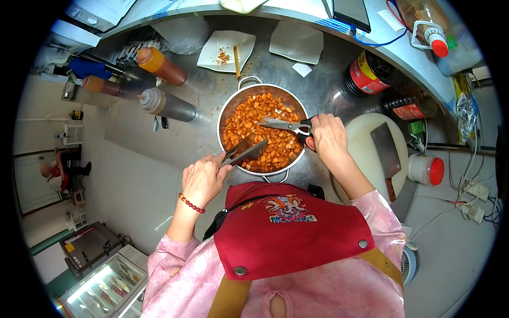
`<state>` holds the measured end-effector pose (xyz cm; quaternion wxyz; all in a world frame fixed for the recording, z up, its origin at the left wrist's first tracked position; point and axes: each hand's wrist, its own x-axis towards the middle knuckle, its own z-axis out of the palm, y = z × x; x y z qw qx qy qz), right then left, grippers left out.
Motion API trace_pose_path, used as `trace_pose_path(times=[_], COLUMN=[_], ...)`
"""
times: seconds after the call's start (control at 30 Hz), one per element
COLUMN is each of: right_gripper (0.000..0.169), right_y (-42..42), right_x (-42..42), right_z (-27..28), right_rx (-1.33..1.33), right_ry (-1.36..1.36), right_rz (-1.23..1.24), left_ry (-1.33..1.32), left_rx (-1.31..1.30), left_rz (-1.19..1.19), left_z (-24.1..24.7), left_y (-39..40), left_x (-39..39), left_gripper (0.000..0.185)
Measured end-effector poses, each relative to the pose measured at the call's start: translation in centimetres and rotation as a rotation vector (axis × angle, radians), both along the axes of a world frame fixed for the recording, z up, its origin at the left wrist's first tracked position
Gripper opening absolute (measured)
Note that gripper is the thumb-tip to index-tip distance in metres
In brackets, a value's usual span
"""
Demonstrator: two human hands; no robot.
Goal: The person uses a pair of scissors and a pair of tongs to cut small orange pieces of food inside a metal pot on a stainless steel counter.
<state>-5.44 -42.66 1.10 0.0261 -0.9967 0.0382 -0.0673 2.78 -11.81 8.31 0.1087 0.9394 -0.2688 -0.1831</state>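
A two-handled metal pot (220, 129) stands on the steel worktop, filled with small orange-red chopped pieces of food (254, 115). My left hand (203, 179), a beaded bracelet at its wrist, grips metal tongs (248, 153); their two flat jaws are apart and their tips touch the food at the pot's near left. My right hand (329, 135) holds kitchen scissors (284, 125) by their black and red handles. The blades point left over the middle of the food and look nearly closed.
Behind the pot are a white plate (206, 59) with chopsticks (237, 61) and an empty-looking plate (296, 41). Squeeze bottles (169, 105) stand left. At right, a cleaver (385, 149) lies on a round cutting board (358, 159) beside large bottles (368, 75). A person (59, 173) is far left.
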Motion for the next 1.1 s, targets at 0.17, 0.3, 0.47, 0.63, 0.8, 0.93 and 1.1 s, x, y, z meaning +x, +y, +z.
trace_pose_path(times=[0.17, 0.3, 0.47, 0.63, 0.8, 0.93, 1.1], right_gripper=[0.028, 0.028, 0.028, 0.034, 0.041, 0.035, 0.024], right_y=[-1.1, -3.2, -4.1, -4.6, -3.5, -2.3, -3.4], right_x=[-1.9, -2.8, -3.4, -4.6, -5.3, -4.3, -1.6], right_z=[2.2, 2.4, 2.9, 4.6, 4.7, 2.4, -1.7], right_rx=[0.04, 0.002, -0.053, 0.069, 0.283, 0.21, 0.053], right_ry=[0.086, 0.164, 0.204, 0.227, 0.199, 0.137, 0.06], right_rz=[-0.045, -0.163, -0.245, -0.18, -0.053, 0.052, 0.021], left_ry=[-0.007, 0.001, -0.026, 0.01, -0.005, -0.032, -0.125], left_rx=[-0.013, -0.033, -0.014, 0.019, 0.069, 0.078, 0.009], left_rz=[-0.007, 0.014, 0.015, -0.038, -0.055, -0.07, -0.052], left_z=[0.3, 1.0, 1.9, 1.8, 1.5, 0.7, -3.3], left_y=[0.1, 0.3, 0.3, 0.2, 0.3, 0.0, -0.9], left_x=[-0.1, 0.1, 0.5, -0.3, -0.4, -0.4, 1.1], left_gripper=[0.036, 0.036, 0.036, 0.035, 0.035, 0.036, 0.034])
